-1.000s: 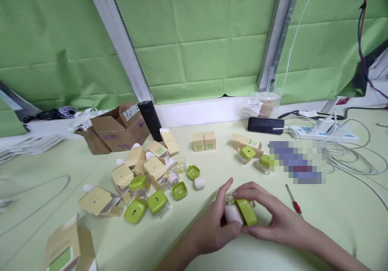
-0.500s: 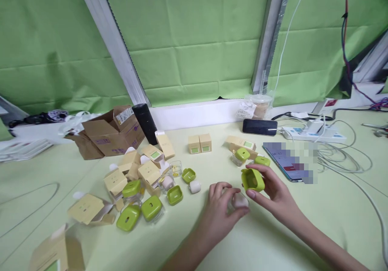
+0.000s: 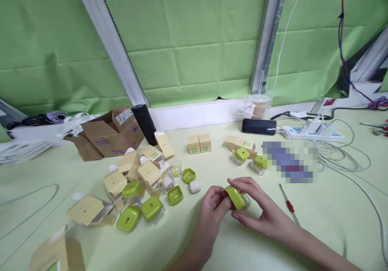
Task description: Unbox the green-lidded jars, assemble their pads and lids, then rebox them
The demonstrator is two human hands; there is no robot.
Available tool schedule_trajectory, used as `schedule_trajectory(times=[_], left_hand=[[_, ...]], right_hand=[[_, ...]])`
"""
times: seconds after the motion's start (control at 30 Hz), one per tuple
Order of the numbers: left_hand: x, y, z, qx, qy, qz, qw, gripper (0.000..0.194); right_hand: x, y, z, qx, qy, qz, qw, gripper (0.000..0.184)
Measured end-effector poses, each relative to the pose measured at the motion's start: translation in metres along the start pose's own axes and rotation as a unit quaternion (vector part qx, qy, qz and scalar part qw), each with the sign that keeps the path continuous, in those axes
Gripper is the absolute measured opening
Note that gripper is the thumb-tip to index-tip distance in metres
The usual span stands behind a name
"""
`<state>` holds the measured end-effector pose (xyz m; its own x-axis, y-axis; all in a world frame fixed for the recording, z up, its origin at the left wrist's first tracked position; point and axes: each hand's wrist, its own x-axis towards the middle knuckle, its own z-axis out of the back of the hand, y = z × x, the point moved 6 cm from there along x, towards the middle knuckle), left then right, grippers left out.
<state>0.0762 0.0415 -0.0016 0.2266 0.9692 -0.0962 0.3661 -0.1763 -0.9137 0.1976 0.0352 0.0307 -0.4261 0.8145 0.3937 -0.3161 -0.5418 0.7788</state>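
Right of the table's middle, both hands are closed around one small clear container [image 3: 246, 203] and its green lid [image 3: 235, 198]. The lid is tilted on the container; whether it is fully seated I cannot tell. My left hand [image 3: 214, 206] grips it from the left, with some fingertips hidden behind. From the right, my right hand [image 3: 257, 204] has its fingers over the top and its thumb low at the front. Left of the hands lie a small white cylinder [image 3: 195, 187] and two loose green lids [image 3: 175, 195]. Nearby sit several containers with green lids [image 3: 152, 208].
Opened small cartons [image 3: 149, 174] crowd the left side, before a brown cardboard box [image 3: 112, 135] and a black cylinder [image 3: 144, 123]. Two closed cartons [image 3: 199, 144] stand behind. To the right are a dark phone [image 3: 259, 127], a power strip [image 3: 321, 133], cables and a red-collared screwdriver [image 3: 290, 205].
My right hand has brought the green lid down and left onto the clear container in my left hand. The screwdriver, hidden before, now shows beside my right forearm.
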Motion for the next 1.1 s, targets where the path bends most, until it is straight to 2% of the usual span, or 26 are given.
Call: schedule_trajectory(times=[0.1,0.23,0.33,0.4,0.53,0.7,0.93,1.1], left_hand=[[0.000,-0.001,0.003,-0.027,-0.012,0.025,0.999,0.019],[-0.001,-0.006,0.003,-0.046,-0.002,0.023,0.999,0.019],[-0.001,-0.004,-0.001,-0.032,0.027,0.048,0.998,0.020],[-0.002,-0.004,-0.002,-0.030,0.037,0.058,0.997,0.021],[-0.003,-0.007,-0.001,-0.019,0.045,0.080,0.996,0.025],[-0.003,-0.008,0.006,0.053,0.029,0.104,0.993,0.027],[-0.002,-0.002,0.012,0.068,-0.010,0.124,0.990,0.040],[-0.003,-0.005,0.010,0.065,-0.008,0.118,0.991,0.037]], right_hand=[[-0.003,-0.001,-0.001,0.057,-0.003,-0.029,0.998,0.063],[-0.002,-0.008,-0.002,0.173,-0.039,-0.110,0.978,0.027],[0.001,-0.016,-0.003,0.233,-0.075,-0.161,0.956,0.023],[0.002,-0.019,-0.003,0.254,-0.085,-0.167,0.949,0.022],[0.003,-0.019,0.004,0.184,-0.083,-0.132,0.970,0.014],[0.002,-0.015,0.007,0.085,-0.052,-0.098,0.990,0.015],[0.002,-0.022,0.004,0.089,-0.033,-0.117,0.989,0.016],[0.003,-0.014,0.004,0.104,-0.023,-0.087,0.991,0.015]])
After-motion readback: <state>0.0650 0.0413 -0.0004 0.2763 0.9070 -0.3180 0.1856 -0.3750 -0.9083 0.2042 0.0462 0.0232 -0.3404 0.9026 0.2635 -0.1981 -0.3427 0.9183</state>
